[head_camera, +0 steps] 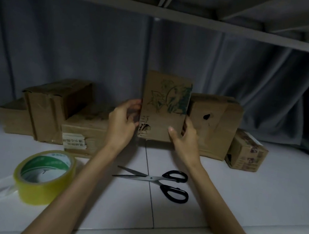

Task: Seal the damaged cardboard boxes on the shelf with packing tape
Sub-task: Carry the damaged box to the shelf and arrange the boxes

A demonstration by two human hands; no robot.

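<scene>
Nearest me on the white shelf (237, 196) lie the yellow tape roll (43, 176), left, and black-handled scissors (157, 182); farther back my left hand (122, 121) and right hand (183, 138) grasp an upright torn box (164, 106) printed with green drawings; beside it, left, a box's white label (74, 141) is unreadable.

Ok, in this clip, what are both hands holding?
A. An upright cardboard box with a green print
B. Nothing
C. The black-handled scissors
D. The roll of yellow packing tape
A: the left hand and right hand hold the sides of the upright printed cardboard box; the tape roll and scissors lie untouched on the shelf.
</scene>
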